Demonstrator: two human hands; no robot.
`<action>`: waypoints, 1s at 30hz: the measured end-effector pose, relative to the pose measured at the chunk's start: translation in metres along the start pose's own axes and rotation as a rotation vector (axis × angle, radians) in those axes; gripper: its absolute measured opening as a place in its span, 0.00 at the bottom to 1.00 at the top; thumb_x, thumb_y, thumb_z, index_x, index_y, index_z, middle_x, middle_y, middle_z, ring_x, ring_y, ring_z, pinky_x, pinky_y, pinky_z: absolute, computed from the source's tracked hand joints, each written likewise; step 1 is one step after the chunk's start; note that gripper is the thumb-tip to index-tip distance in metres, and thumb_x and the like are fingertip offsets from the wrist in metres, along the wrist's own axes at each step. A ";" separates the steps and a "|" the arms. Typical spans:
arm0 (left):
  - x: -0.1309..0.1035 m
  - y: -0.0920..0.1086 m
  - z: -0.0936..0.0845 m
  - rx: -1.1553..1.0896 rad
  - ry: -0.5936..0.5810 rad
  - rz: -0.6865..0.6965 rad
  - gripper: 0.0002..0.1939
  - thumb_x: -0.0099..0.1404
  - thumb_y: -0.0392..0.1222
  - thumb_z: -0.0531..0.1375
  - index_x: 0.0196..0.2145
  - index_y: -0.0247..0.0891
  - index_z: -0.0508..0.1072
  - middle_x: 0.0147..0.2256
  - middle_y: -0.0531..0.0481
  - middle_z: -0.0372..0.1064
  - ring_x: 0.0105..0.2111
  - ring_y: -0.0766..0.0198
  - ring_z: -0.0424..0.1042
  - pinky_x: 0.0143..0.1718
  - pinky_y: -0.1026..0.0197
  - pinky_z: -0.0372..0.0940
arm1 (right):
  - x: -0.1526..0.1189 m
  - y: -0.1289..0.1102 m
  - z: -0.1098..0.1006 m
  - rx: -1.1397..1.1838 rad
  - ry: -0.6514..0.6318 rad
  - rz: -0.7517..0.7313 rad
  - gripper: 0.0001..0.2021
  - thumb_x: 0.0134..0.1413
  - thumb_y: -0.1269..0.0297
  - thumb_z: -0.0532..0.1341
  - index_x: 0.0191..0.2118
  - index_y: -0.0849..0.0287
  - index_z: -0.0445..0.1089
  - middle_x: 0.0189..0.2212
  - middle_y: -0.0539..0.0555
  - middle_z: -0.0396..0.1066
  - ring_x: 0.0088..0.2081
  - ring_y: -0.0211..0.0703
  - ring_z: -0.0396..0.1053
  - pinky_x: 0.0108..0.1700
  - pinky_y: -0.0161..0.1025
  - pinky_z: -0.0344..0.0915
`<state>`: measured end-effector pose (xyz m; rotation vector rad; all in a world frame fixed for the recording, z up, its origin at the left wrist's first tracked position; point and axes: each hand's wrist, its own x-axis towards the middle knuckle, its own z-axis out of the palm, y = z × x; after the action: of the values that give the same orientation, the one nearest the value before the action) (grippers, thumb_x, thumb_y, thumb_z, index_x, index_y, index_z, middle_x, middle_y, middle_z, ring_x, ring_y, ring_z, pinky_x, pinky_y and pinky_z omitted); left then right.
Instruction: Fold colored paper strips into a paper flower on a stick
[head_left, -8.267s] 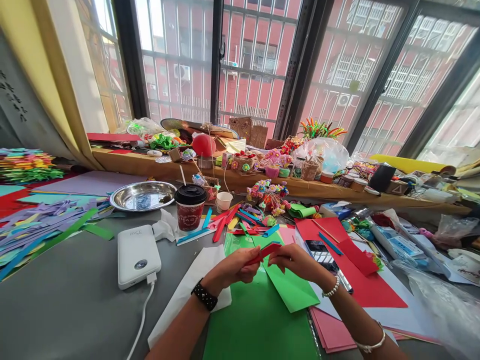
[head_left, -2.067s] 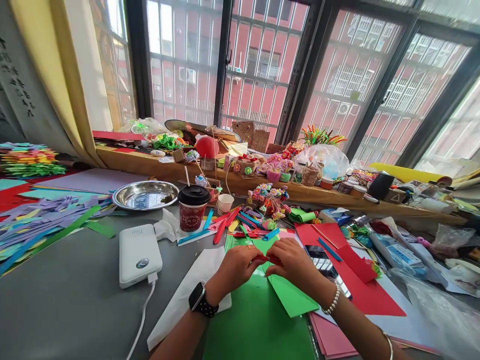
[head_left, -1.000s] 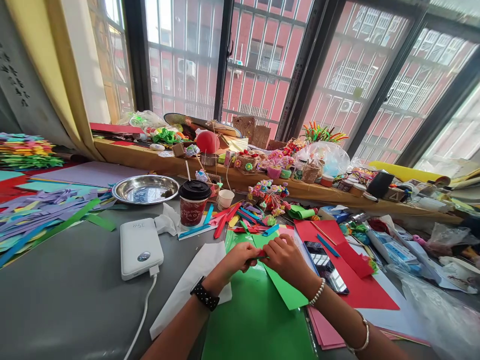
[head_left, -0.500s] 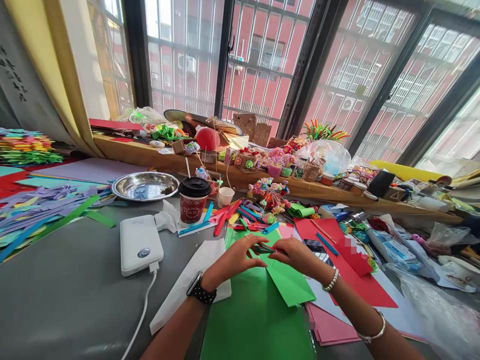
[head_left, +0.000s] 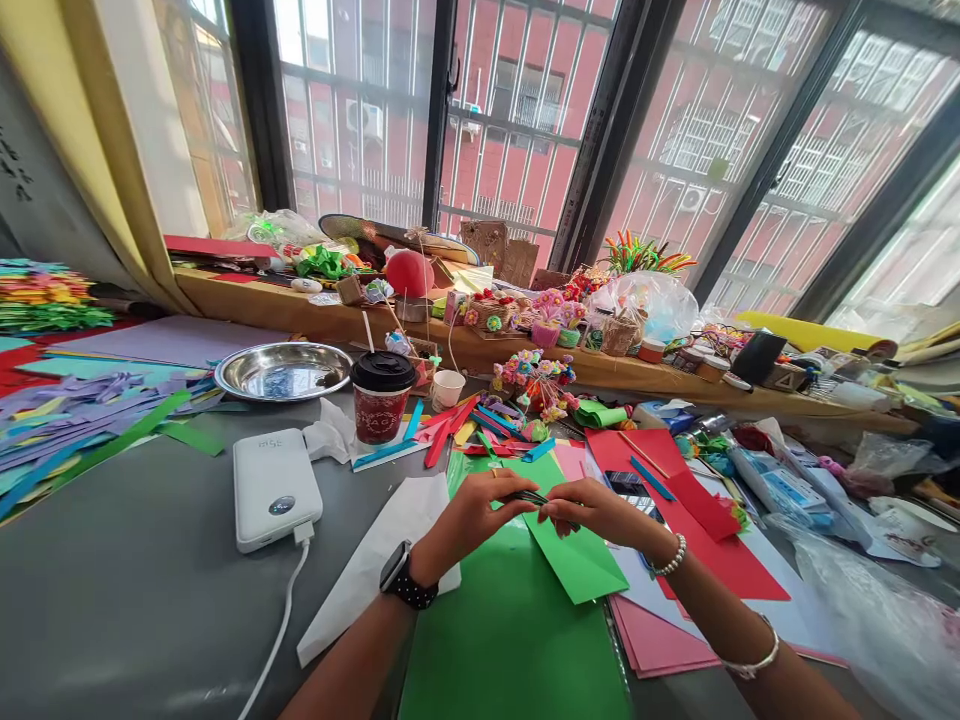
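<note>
Over the green paper sheet, my two hands meet fingertip to fingertip. Between them runs a thin dark tool with a metallic sheen; its exact kind is too small to make out. My left hand, wearing a black watch, pinches one end between thumb and fingers. My right hand, with a beaded bracelet, closes on the other end, and a dark tip shows below its fingers. Beneath the hands lies a lighter green paper piece.
A lidded cup, a steel dish and a white power bank with a cable stand left. Red paper and a phone lie right. Colored paper strips and craft flowers are behind the hands.
My hands have drawn closer together, and the left fingers, looser before, now close around the thin tool. The right hand has turned slightly. The whole view has shifted a little.
</note>
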<state>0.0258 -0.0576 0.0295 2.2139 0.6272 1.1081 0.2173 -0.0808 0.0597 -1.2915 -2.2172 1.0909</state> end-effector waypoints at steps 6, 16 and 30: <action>0.001 0.002 -0.002 0.000 0.086 -0.011 0.11 0.54 0.44 0.57 0.34 0.38 0.73 0.31 0.49 0.72 0.33 0.65 0.69 0.35 0.65 0.63 | -0.002 -0.004 -0.006 0.103 0.045 0.039 0.19 0.42 0.53 0.59 0.35 0.64 0.70 0.25 0.53 0.68 0.23 0.34 0.60 0.23 0.30 0.58; -0.001 0.003 -0.002 0.017 0.125 -0.070 0.11 0.55 0.45 0.56 0.34 0.38 0.72 0.30 0.50 0.72 0.30 0.66 0.70 0.33 0.66 0.63 | -0.005 -0.021 0.005 -0.353 0.237 -0.048 0.17 0.45 0.52 0.57 0.33 0.61 0.71 0.27 0.52 0.71 0.28 0.37 0.64 0.29 0.32 0.57; -0.001 0.002 0.001 -0.172 0.133 -0.253 0.12 0.54 0.47 0.56 0.32 0.36 0.71 0.27 0.51 0.70 0.22 0.67 0.71 0.24 0.68 0.65 | 0.003 -0.012 0.026 -0.984 0.561 -0.253 0.10 0.50 0.63 0.56 0.23 0.62 0.66 0.19 0.50 0.67 0.23 0.37 0.63 0.29 0.35 0.51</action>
<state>0.0260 -0.0596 0.0296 1.8686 0.8117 1.1370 0.1931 -0.0931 0.0520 -1.3267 -2.3674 -0.5164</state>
